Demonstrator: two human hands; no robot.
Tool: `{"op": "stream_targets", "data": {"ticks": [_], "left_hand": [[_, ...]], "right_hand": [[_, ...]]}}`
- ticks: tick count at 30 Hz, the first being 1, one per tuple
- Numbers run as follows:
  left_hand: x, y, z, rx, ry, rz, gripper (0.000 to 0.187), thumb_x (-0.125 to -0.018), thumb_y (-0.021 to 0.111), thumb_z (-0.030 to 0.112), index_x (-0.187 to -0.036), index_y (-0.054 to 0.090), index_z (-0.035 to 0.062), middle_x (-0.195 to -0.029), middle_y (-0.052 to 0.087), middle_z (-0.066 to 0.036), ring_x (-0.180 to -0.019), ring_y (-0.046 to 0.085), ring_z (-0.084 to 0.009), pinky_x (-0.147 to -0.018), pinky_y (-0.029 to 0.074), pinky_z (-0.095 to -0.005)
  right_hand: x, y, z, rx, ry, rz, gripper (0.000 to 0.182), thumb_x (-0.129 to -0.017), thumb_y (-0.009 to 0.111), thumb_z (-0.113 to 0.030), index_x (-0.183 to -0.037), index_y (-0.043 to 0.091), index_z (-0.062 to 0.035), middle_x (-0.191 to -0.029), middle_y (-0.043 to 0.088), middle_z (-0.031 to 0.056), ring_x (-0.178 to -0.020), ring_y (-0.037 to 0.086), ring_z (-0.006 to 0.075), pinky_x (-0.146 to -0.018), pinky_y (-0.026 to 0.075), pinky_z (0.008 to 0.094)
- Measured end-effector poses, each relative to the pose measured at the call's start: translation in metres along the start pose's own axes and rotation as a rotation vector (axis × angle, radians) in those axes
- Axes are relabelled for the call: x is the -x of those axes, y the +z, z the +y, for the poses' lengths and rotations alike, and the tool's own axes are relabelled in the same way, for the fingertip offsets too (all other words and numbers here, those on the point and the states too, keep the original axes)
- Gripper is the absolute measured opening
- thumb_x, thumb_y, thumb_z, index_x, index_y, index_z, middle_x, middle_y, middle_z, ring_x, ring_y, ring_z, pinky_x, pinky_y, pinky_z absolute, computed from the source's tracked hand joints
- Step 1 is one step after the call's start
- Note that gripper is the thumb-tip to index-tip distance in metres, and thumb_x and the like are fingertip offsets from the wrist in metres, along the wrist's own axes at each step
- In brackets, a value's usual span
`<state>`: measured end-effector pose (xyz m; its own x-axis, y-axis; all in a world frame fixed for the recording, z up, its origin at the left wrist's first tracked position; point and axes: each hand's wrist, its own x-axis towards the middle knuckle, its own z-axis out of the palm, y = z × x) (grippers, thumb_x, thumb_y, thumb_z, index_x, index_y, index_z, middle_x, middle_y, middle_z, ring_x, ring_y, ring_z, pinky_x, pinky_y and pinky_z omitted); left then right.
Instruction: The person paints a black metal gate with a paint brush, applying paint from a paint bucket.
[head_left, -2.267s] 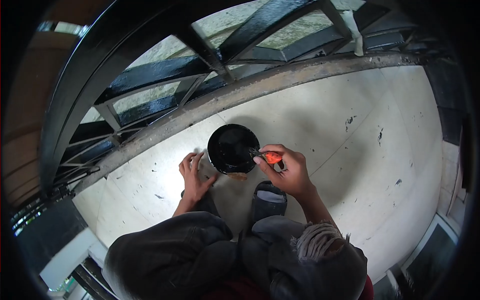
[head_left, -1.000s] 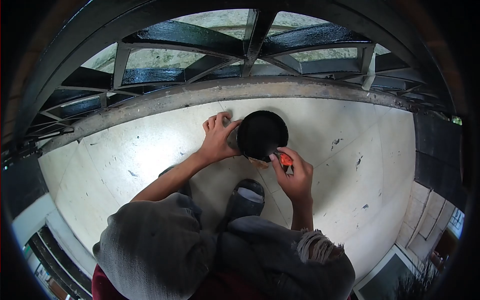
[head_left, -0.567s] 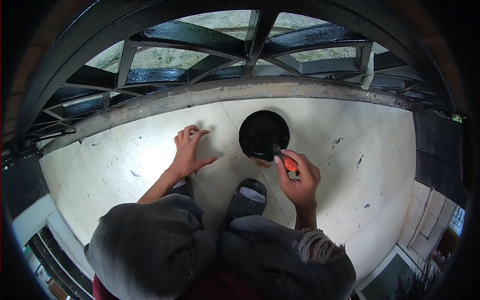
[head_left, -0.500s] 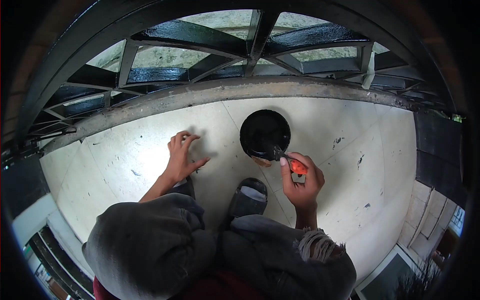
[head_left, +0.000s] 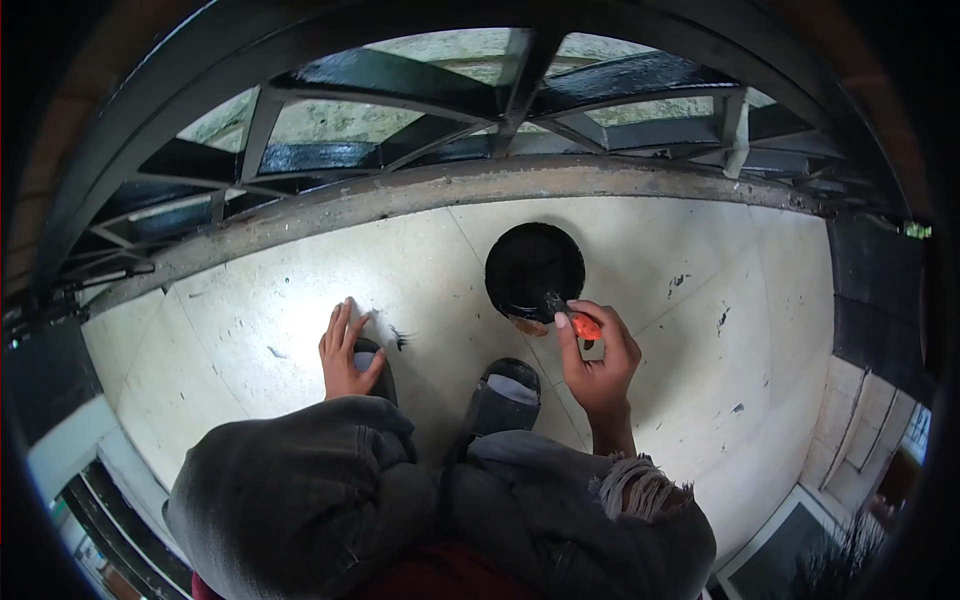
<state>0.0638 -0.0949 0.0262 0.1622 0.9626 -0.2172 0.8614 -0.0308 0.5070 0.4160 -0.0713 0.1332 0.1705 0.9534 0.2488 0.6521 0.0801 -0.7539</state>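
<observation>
A round black container [head_left: 535,262] of dark liquid stands on the pale tiled floor [head_left: 700,370]. At its lower right rim, my right hand [head_left: 600,365] is closed round the orange handle [head_left: 588,326] of a brush-like tool, whose dark end reaches over the rim. A brownish patch shows on the container's near side. My left hand [head_left: 348,355] has its fingers apart and holds nothing; it is low on the left, by my left sandal [head_left: 372,372].
A black metal lattice [head_left: 520,90] rises beyond a worn ledge [head_left: 480,185]. My right sandal [head_left: 505,400] is below the container. Dark marks spot the floor, one [head_left: 402,338] right of my left hand. My knees in grey jeans fill the bottom.
My left hand has drawn back down and to the left, toward my knee. My right hand keeps hold of the tool, its handle slightly further left. The container sits marginally further right in view.
</observation>
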Motion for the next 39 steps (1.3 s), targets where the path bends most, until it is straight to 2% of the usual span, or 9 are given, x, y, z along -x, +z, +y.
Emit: {"op": "stream_targets", "data": {"ticks": [3, 8, 11, 16, 18, 23, 26, 33, 39], "left_hand": [[0.002, 0.003, -0.001, 0.024, -0.042, -0.005, 0.066, -0.072, 0.076, 0.019, -0.136, 0.059, 0.0172, -0.161, 0.035, -0.01, -0.15, 0.028, -0.032, -0.119, 0.025, -0.0499], [0.002, 0.004, -0.003, 0.008, -0.001, -0.011, 0.066, -0.071, 0.077, 0.019, -0.135, 0.06, 0.0163, -0.161, 0.035, -0.01, -0.15, 0.029, -0.0321, -0.118, 0.025, -0.0497], [0.002, 0.01, -0.012, 0.032, 0.013, 0.017, 0.067, -0.07, 0.077, 0.018, -0.135, 0.06, 0.0154, -0.161, 0.036, -0.012, -0.149, 0.031, -0.0331, -0.117, 0.026, -0.0492], [0.003, 0.012, -0.013, 0.009, 0.039, 0.027, 0.068, -0.069, 0.077, 0.019, -0.135, 0.06, 0.0153, -0.16, 0.036, -0.013, -0.148, 0.032, -0.0341, -0.116, 0.027, -0.0496], [0.001, 0.015, -0.014, -0.001, 0.03, 0.04, 0.069, -0.069, 0.077, 0.019, -0.135, 0.06, 0.0153, -0.16, 0.037, -0.013, -0.148, 0.032, -0.0347, -0.116, 0.028, -0.0498], [0.003, 0.013, -0.019, -0.011, 0.06, 0.034, 0.07, -0.067, 0.077, 0.02, -0.135, 0.06, 0.0155, -0.159, 0.038, -0.014, -0.147, 0.033, -0.0352, -0.116, 0.029, -0.0498], [-0.003, 0.017, -0.016, -0.033, 0.061, 0.04, 0.071, -0.067, 0.076, 0.02, -0.136, 0.06, 0.0156, -0.159, 0.038, -0.015, -0.147, 0.033, -0.0356, -0.115, 0.029, -0.0498], [-0.002, 0.013, -0.014, -0.051, 0.034, 0.02, 0.071, -0.067, 0.076, 0.02, -0.136, 0.059, 0.0154, -0.159, 0.037, -0.014, -0.147, 0.033, -0.0358, -0.116, 0.028, -0.0499], [-0.004, 0.015, -0.01, -0.041, 0.044, 0.041, 0.07, -0.067, 0.075, 0.02, -0.135, 0.059, 0.0149, -0.159, 0.038, -0.014, -0.147, 0.033, -0.035, -0.116, 0.027, -0.0498]], "right_hand": [[0.001, 0.003, 0.004, -0.055, 0.141, 0.071, 0.018, -0.085, 0.078, -0.006, -0.098, 0.067, -0.0008, -0.079, 0.067, 0.0093, -0.062, 0.062, 0.0171, -0.056, 0.048, 0.0287], [0.004, -0.012, 0.002, -0.115, 0.1, 0.249, 0.018, -0.085, 0.078, -0.006, -0.098, 0.067, -0.0017, -0.078, 0.068, 0.009, -0.064, 0.064, 0.0168, -0.06, 0.049, 0.0271], [0.001, -0.021, 0.01, -0.117, 0.269, 0.17, 0.019, -0.084, 0.079, -0.006, -0.097, 0.066, -0.0003, -0.08, 0.069, 0.0092, -0.066, 0.065, 0.0153, -0.06, 0.05, 0.0269], [0.006, -0.026, 0.022, -0.214, 0.21, 0.348, 0.019, -0.084, 0.079, -0.007, -0.096, 0.066, -0.0015, -0.079, 0.069, 0.0066, -0.065, 0.064, 0.0124, -0.056, 0.047, 0.0259], [-0.001, -0.025, 0.025, -0.157, 0.29, 0.185, 0.018, -0.082, 0.08, -0.006, -0.094, 0.067, -0.0025, -0.078, 0.069, 0.0065, -0.064, 0.063, 0.012, -0.055, 0.046, 0.0251], [0.001, -0.023, 0.019, -0.306, 0.148, 0.322, 0.016, -0.082, 0.08, -0.008, -0.092, 0.068, -0.0039, -0.073, 0.066, 0.0032, -0.06, 0.059, 0.009, -0.053, 0.044, 0.0239], [-0.002, -0.024, 0.019, -0.28, 0.335, 0.093, 0.016, -0.082, 0.08, -0.005, -0.092, 0.067, -0.0007, -0.079, 0.069, 0.0059, -0.071, 0.065, 0.01, -0.065, 0.05, 0.024], [-0.002, -0.023, 0.021, -0.3, 0.165, 0.309, 0.015, -0.085, 0.077, -0.006, -0.094, 0.066, -0.0028, -0.075, 0.065, 0.0057, -0.062, 0.059, 0.0123, -0.055, 0.045, 0.0246], [-0.014, -0.027, 0.041, -0.204, 0.04, 0.142, 0.018, -0.083, 0.077, -0.004, -0.097, 0.065, -0.0016, -0.074, 0.064, 0.0077, -0.059, 0.061, 0.0166, -0.054, 0.046, 0.0269]]}}
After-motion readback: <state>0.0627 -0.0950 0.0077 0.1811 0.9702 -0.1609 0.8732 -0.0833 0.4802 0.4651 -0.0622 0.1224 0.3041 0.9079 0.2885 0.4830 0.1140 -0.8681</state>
